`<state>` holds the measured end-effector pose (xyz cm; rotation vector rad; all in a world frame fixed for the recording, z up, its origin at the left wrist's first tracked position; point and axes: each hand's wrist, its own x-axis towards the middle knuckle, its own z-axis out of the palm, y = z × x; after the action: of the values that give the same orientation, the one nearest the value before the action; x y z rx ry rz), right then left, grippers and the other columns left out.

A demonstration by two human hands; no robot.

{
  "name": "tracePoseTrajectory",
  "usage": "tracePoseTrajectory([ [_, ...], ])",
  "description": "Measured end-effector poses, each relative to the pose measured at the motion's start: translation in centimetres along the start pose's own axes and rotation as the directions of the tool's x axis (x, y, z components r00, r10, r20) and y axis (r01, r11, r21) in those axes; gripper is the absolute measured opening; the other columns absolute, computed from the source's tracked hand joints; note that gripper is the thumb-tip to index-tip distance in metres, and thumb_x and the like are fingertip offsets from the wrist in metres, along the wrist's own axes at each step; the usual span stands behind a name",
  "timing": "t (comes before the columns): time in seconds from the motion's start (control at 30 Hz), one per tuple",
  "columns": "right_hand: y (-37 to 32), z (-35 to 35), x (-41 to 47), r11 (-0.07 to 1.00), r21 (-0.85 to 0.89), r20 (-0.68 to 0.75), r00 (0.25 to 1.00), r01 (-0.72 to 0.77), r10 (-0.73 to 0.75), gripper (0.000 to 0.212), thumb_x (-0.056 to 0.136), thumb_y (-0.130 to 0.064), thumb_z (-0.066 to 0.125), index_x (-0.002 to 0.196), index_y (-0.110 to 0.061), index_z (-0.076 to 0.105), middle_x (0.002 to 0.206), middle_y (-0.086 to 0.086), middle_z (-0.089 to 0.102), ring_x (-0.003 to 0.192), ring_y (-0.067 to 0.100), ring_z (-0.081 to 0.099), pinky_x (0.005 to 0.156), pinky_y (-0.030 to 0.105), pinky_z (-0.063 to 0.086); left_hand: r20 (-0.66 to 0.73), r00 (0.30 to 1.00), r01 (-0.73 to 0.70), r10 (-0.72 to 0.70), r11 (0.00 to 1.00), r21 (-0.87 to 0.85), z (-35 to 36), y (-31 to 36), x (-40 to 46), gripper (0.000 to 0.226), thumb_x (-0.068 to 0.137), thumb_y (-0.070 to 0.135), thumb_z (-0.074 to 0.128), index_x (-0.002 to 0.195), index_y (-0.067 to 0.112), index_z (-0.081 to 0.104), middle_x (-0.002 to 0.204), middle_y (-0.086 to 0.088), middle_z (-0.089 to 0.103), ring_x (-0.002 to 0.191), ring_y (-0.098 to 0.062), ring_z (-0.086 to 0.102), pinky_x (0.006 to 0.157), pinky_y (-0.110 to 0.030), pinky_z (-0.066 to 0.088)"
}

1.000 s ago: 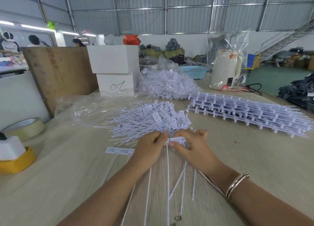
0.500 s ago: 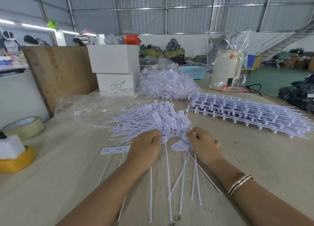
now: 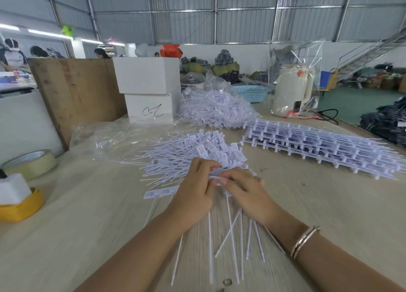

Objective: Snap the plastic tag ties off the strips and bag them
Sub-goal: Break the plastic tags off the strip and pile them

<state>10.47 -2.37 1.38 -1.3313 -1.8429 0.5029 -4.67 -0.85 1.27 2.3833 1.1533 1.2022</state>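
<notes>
While both hands meet at the near edge of the loose pile of ties (image 3: 193,151), the left hand (image 3: 195,195) curls its fingers to pinch a strip (image 3: 216,177) of tag heads, and the right hand (image 3: 243,190) pinches the same strip with thumb and forefinger. Its tails fan toward the viewer across the table (image 3: 329,203). Unsnapped strips (image 3: 318,144) lie stacked at right, a filled bag (image 3: 215,109) behind the pile.

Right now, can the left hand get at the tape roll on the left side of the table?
Probably yes: the left hand pinches tag ties, but only bare table lies toward the tape roll.
</notes>
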Motion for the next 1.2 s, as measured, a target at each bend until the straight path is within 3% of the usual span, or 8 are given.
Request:
tracePoseTrajectory([
  [0.13, 0.6, -0.4, 0.2, 0.995, 0.100, -0.010, 1.000, -0.008, 0.009, 0.009, 0.090, -0.027, 0.059, 0.082, -0.025, 0.062, 0.089, -0.001, 0.063, 0.094, 0.015, 0.056, 0.096, 0.048, 0.037, 0.031, 0.999, 0.018, -0.021, 0.994, 0.107, -0.3, 0.1, -0.1, 0.024, 0.097, 0.021, 0.047, 0.120, 0.017, 0.051, 0.110, 0.005, 0.052, 0.099, -0.009, 0.052, 0.083, -0.027, 0.041],
  [0.3, 0.9, -0.5, 0.0, 0.987, 0.151, 0.011, 0.998, -0.060, 0.059, 0.015, 0.089, -0.023, 0.060, 0.074, -0.026, 0.059, 0.080, 0.003, 0.060, 0.078, 0.015, 0.055, 0.087, 0.039, 0.040, 0.087, 0.986, 0.118, -0.143, 0.963, 0.244, -0.9, -0.5, 0.2, 0.020, 0.097, 0.036, 0.042, 0.082, 0.025, 0.050, 0.063, 0.010, 0.048, 0.068, -0.016, 0.052, 0.062, -0.030, 0.030],
  [0.43, 0.9, -0.5, -0.2, 0.982, 0.169, 0.123, 0.990, -0.086, 0.066, 0.018, 0.087, -0.035, 0.060, 0.075, -0.022, 0.059, 0.074, -0.009, 0.056, 0.076, 0.005, 0.052, 0.092, 0.040, 0.033, 0.082, 0.983, 0.148, -0.162, 0.977, 0.156, -0.5, -0.3, 0.1, 0.024, 0.094, 0.038, 0.047, 0.083, 0.018, 0.054, 0.065, 0.009, 0.049, 0.063, -0.011, 0.047, 0.056, -0.028, 0.033],
  [0.57, 0.8, -0.7, -0.1, 0.988, 0.154, 0.131, 0.991, -0.027, 0.007, 0.030, 0.087, -0.037, 0.059, 0.087, -0.007, 0.065, 0.087, 0.017, 0.061, 0.088, 0.019, 0.058, 0.102, 0.051, 0.033, 0.033, 0.992, 0.118, -0.125, 0.977, 0.180, -0.6, -0.3, 0.1, 0.027, 0.093, 0.039, 0.048, 0.081, 0.016, 0.053, 0.060, 0.010, 0.045, 0.057, -0.006, 0.043, 0.052, -0.026, 0.028],
  [0.7, 0.8, -0.7, -0.1, 0.984, 0.170, 0.103, 0.992, 0.059, -0.078, 0.019, 0.086, -0.027, 0.064, 0.088, -0.008, 0.068, 0.085, 0.020, 0.062, 0.084, 0.029, 0.059, 0.091, 0.051, 0.039, 0.133, 0.974, 0.156, -0.185, 0.966, 0.209, -0.6, -0.6, 0.0, 0.026, 0.095, 0.042, 0.041, 0.081, 0.024, 0.055, 0.062, 0.009, 0.050, 0.062, -0.012, 0.051, 0.056, -0.028, 0.035],
  [0.83, 0.9, -0.4, -0.1, 0.982, 0.129, 0.065, 0.987, 0.139, -0.148, 0.009, 0.086, -0.017, 0.067, 0.088, -0.009, 0.070, 0.077, 0.013, 0.064, 0.070, 0.018, 0.056, 0.075, 0.042, 0.042, 0.194, 0.946, 0.276, -0.262, 0.960, -0.048, -0.4, -0.9, 0.1, 0.030, 0.096, 0.032, 0.046, 0.073, 0.017, 0.058, 0.064, 0.002, 0.053, 0.061, -0.012, 0.048, 0.059, -0.027, 0.033],
  [1.03, 0.8, -0.4, 0.1, 0.980, -0.011, -0.013, 0.980, 0.197, -0.197, 0.021, 0.086, -0.023, 0.066, 0.081, -0.043, 0.060, 0.074, -0.011, 0.064, 0.075, 0.003, 0.058, 0.085, 0.054, 0.038, 0.171, 0.936, 0.340, -0.309, 0.918, -0.203, -0.2, -0.8, 0.4, 0.035, 0.096, 0.025, 0.049, 0.063, 0.014, 0.050, 0.057, 0.002, 0.042, 0.053, -0.007, 0.039, 0.054, -0.022, 0.027],
  [1.2, 1.0, -0.2, 0.1, 0.965, -0.128, -0.057, 0.970, 0.228, -0.237, 0.008, 0.082, -0.044, 0.055, 0.080, -0.051, 0.053, 0.073, -0.025, 0.058, 0.083, -0.003, 0.055, 0.085, 0.032, 0.024, 0.178, 0.930, 0.360, -0.323, 0.900, -0.247, -0.4, -0.6, 0.5, 0.035, 0.097, 0.025, 0.048, 0.076, -0.003, 0.057, 0.064, -0.005, 0.046, 0.061, -0.014, 0.044, 0.060, -0.028, 0.031],
])
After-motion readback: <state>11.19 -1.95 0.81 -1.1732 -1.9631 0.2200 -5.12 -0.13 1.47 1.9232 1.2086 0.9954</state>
